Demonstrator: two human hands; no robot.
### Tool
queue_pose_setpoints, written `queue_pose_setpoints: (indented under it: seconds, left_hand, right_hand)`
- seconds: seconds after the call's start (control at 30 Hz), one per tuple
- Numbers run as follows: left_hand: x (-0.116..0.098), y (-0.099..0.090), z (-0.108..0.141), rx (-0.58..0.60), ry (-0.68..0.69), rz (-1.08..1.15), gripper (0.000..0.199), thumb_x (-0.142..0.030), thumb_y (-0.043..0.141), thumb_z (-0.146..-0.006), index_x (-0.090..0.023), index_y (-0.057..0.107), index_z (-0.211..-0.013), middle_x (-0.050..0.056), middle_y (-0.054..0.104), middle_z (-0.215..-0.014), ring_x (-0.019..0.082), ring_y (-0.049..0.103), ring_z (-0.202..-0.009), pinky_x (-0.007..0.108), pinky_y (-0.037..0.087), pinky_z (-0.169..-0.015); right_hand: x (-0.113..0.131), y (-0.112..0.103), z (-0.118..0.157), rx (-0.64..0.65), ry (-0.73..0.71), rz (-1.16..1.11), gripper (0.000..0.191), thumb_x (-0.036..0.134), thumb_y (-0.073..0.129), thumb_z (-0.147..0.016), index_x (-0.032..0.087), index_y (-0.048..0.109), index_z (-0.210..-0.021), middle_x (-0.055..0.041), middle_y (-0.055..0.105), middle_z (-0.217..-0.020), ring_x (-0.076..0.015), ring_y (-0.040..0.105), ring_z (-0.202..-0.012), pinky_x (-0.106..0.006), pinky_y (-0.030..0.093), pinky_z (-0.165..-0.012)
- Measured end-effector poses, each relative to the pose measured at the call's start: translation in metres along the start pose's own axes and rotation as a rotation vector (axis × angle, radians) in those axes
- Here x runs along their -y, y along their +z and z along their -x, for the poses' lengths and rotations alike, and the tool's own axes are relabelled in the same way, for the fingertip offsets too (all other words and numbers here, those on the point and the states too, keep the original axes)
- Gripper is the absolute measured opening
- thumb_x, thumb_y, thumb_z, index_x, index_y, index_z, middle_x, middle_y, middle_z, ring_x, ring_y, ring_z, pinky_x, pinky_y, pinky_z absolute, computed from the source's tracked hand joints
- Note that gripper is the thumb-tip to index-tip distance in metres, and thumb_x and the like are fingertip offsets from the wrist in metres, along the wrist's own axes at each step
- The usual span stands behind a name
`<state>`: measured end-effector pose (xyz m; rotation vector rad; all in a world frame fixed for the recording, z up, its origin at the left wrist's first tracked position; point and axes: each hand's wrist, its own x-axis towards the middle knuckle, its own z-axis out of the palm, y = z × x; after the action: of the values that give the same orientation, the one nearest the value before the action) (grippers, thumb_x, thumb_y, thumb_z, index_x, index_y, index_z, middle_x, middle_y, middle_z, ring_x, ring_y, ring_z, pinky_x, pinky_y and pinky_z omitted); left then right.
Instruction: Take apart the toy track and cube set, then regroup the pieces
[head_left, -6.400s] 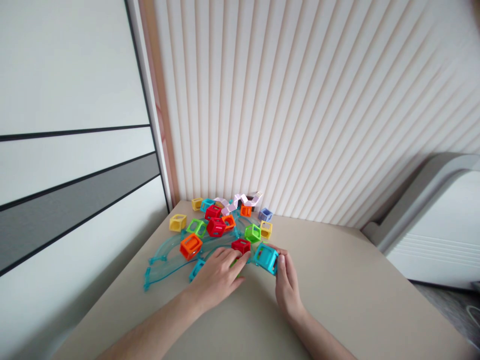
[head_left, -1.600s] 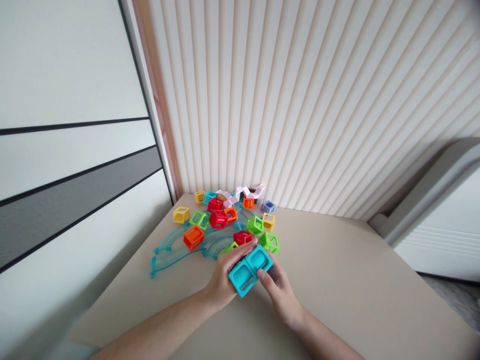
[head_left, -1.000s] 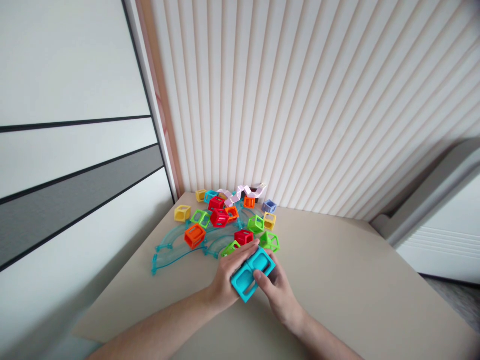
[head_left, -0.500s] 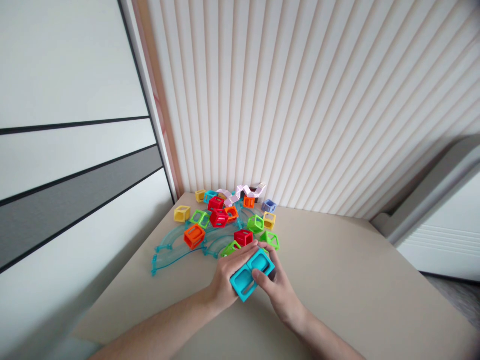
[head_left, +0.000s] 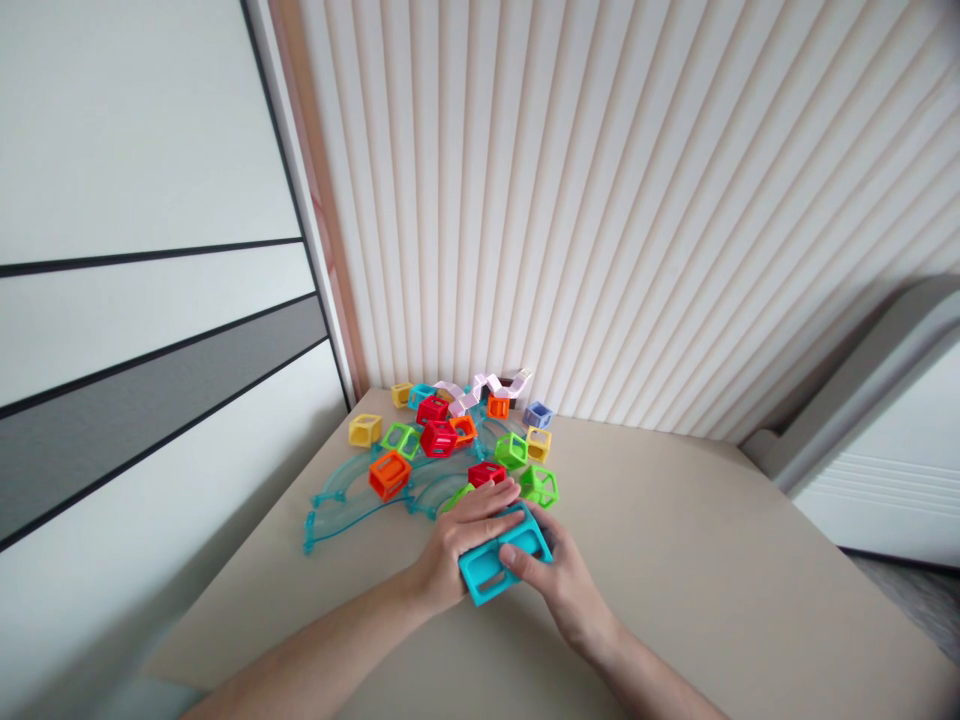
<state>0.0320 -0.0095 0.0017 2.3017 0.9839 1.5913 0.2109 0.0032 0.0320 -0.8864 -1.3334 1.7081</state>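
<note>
1. Ribbed wall panels (head_left: pixel 600 200) rise behind my beige surface (head_left: pixel 712 580).
2. Coloured cubes (head_left: pixel 439 438) and clear curved track (head_left: pixel 341 500) crowd just beyond.
3. My left hand (head_left: pixel 457 545) and right hand (head_left: pixel 570 590) both grasp the joined teal blocks (head_left: pixel 501 555), fingers (head_left: pixel 517 558) wrapped around them.

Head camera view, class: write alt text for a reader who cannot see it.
Two bare hands, left hand and right hand, grip a pair of joined turquoise blocks over a beige table. Behind them lie scattered coloured blocks and clear blue curved track pieces, near a ribbed wall.
</note>
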Motion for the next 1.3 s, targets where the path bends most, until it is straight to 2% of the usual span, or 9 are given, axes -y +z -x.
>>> queue_pose_setpoints:
  seconds: [0.1, 0.17, 0.27, 0.37, 0.7, 0.8, 0.97, 1.17, 1.3]
  left_hand:
    - [-0.002, -0.003, -0.002, -0.046, -0.005, 0.001, 0.045, -0.026, 0.071, -0.092, -0.026, 0.063, -0.137, 0.014, 0.066, -0.136, 0.031, 0.063, -0.126, 0.047, 0.057, -0.103]
    - [-0.006, -0.004, -0.003, -0.121, -0.061, 0.018, 0.045, -0.023, 0.073, -0.090, -0.022, 0.064, -0.133, 0.014, 0.070, -0.122, 0.028, 0.069, -0.113, 0.041, 0.062, -0.093]
    - [-0.011, -0.003, -0.004, -0.180, -0.083, 0.016, 0.028, -0.019, 0.075, -0.087, -0.020, 0.070, -0.115, 0.009, 0.070, -0.100, 0.023, 0.071, -0.094, 0.035, 0.062, -0.082]
    - [-0.013, -0.002, -0.004, -0.174, -0.027, -0.009, 0.016, -0.016, 0.075, -0.087, -0.020, 0.072, -0.102, 0.006, 0.070, -0.090, 0.021, 0.070, -0.086, 0.033, 0.060, -0.077]
    - [-0.010, 0.001, -0.001, -0.178, -0.092, 0.015, 0.013, -0.014, 0.074, -0.087, -0.021, 0.072, -0.098, 0.004, 0.067, -0.085, 0.019, 0.070, -0.080, 0.029, 0.058, -0.072]
    - [-0.011, 0.001, -0.001, -0.172, -0.133, 0.012, 0.014, -0.014, 0.074, -0.086, -0.021, 0.071, -0.098, 0.004, 0.067, -0.086, 0.018, 0.069, -0.078, 0.028, 0.057, -0.069]
    - [-0.015, -0.001, -0.006, -0.238, -0.235, -0.072, 0.014, -0.017, 0.076, -0.083, -0.021, 0.070, -0.095, 0.003, 0.066, -0.085, 0.019, 0.067, -0.077, 0.028, 0.054, -0.068]
    - [-0.019, -0.003, -0.009, -0.278, -0.238, -0.117, 0.017, -0.016, 0.076, -0.081, -0.020, 0.069, -0.095, 0.003, 0.065, -0.086, 0.018, 0.067, -0.076, 0.027, 0.055, -0.067]
    - [-0.018, -0.002, -0.008, -0.265, -0.188, -0.133, 0.017, -0.017, 0.076, -0.082, -0.020, 0.068, -0.096, 0.004, 0.065, -0.087, 0.018, 0.067, -0.077, 0.027, 0.056, -0.070]
  right_hand:
    - [0.002, 0.001, -0.001, -0.003, 0.002, -0.011, 0.064, 0.051, 0.092, -0.064, 0.021, 0.068, -0.114, -0.0051, 0.072, -0.102, -0.0226, 0.065, -0.090, -0.034, 0.056, -0.081]
    - [0.002, 0.001, -0.001, -0.001, -0.014, -0.028, 0.059, 0.051, 0.091, -0.065, 0.021, 0.068, -0.111, -0.0038, 0.071, -0.098, -0.0206, 0.063, -0.087, -0.031, 0.055, -0.078]
    - [0.000, 0.002, -0.002, 0.001, -0.038, -0.037, 0.054, 0.051, 0.090, -0.067, 0.021, 0.069, -0.106, -0.0015, 0.067, -0.091, -0.0176, 0.060, -0.082, -0.028, 0.053, -0.073]
    - [-0.003, 0.003, -0.002, -0.025, -0.045, -0.037, 0.055, 0.051, 0.090, -0.066, 0.020, 0.068, -0.106, -0.0006, 0.065, -0.088, -0.0163, 0.058, -0.079, -0.026, 0.052, -0.072]
    - [-0.010, 0.000, -0.002, -0.078, -0.019, -0.021, 0.063, 0.054, 0.092, -0.061, 0.020, 0.068, -0.108, -0.0019, 0.068, -0.087, -0.0190, 0.061, -0.079, -0.030, 0.053, -0.071]
    - [-0.007, 0.000, -0.001, -0.079, -0.016, -0.002, 0.067, 0.055, 0.090, -0.066, 0.022, 0.066, -0.119, -0.0048, 0.072, -0.099, -0.0234, 0.065, -0.091, -0.034, 0.055, -0.081]
    - [-0.003, 0.006, 0.001, 0.011, -0.068, -0.096, 0.078, 0.057, 0.086, -0.071, 0.027, 0.057, -0.137, -0.0079, 0.069, -0.127, -0.0287, 0.063, -0.116, -0.041, 0.051, -0.100]
    - [-0.006, 0.012, -0.001, 0.022, -0.061, -0.115, 0.055, 0.054, 0.086, -0.072, 0.024, 0.067, -0.114, -0.0080, 0.072, -0.119, -0.0265, 0.066, -0.102, -0.040, 0.052, -0.094]
    - [-0.007, 0.011, -0.001, 0.013, -0.048, -0.134, 0.056, 0.050, 0.088, -0.072, 0.023, 0.065, -0.116, -0.0065, 0.072, -0.111, -0.0249, 0.064, -0.098, -0.038, 0.052, -0.090]
